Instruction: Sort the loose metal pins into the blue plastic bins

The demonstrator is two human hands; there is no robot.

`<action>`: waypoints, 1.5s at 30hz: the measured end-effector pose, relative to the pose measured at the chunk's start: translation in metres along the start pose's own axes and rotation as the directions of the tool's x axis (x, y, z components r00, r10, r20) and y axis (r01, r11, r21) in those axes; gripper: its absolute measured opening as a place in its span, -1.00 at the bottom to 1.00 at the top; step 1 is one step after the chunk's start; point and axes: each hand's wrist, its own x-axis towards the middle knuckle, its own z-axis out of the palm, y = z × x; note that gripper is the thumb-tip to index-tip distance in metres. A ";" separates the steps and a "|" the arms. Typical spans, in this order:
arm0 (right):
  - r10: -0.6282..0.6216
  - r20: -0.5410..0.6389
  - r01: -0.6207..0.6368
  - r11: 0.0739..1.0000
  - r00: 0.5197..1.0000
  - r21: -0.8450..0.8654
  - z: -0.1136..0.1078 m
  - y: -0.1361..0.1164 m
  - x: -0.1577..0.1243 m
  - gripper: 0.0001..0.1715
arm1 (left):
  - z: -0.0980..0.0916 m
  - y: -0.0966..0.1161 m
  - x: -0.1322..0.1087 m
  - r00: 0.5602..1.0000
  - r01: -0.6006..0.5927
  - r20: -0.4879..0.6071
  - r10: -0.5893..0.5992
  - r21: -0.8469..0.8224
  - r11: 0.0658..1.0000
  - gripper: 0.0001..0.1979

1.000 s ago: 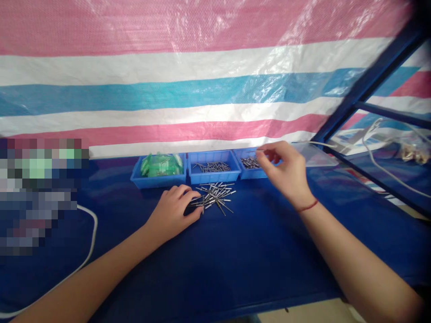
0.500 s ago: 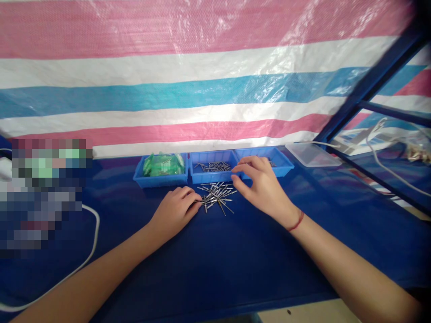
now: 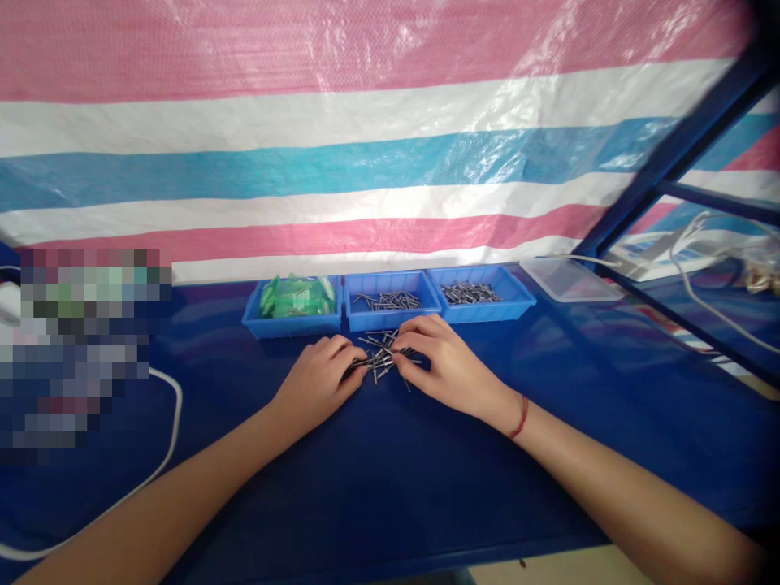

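Note:
A loose pile of blind rivets (image 3: 383, 357), silvery with thin stems, lies on the blue table in front of the bins. My left hand (image 3: 320, 372) rests at the pile's left side, thumb and fingers closed on some rivets whose stems poke out between them. From the right, my right hand (image 3: 448, 361) reaches into the pile with thumb and forefinger pinched at the rivets. Its fingers cover part of the pile, so how many it grips is hidden. More rivets lie in the middle blue bin (image 3: 393, 322) and the right blue bin (image 3: 487, 312) just behind.
The left blue bin (image 3: 292, 327) holds green plastic packets (image 3: 298, 296). A clear plastic lid (image 3: 569, 280) lies right of the bins, near a blue metal frame (image 3: 627, 207). A white cable (image 3: 174, 422) curves across the table's left side. Striped sheeting (image 3: 341, 171) hangs behind.
My right hand has moved from over the right bin down and left to the pile, its fingers closing at the rivets. The right bin's rivets are uncovered. My left hand has barely moved.

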 end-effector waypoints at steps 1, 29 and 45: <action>0.003 0.003 -0.003 1.000 1.000 0.004 0.000 -0.001 0.000 -0.89 | 0.000 0.000 0.000 1.000 0.006 0.003 -0.006 -0.005 1.000 -0.81; 0.218 -0.026 -0.171 0.829 0.976 0.533 0.008 -0.024 -0.001 -0.88 | -0.002 0.027 -0.002 0.978 0.098 -0.122 -0.170 -0.450 0.888 -0.87; 0.213 -0.039 -0.162 0.836 0.976 0.524 0.007 -0.022 -0.001 -0.92 | 0.000 0.024 -0.003 0.985 0.065 -0.114 -0.128 -0.441 0.895 -0.88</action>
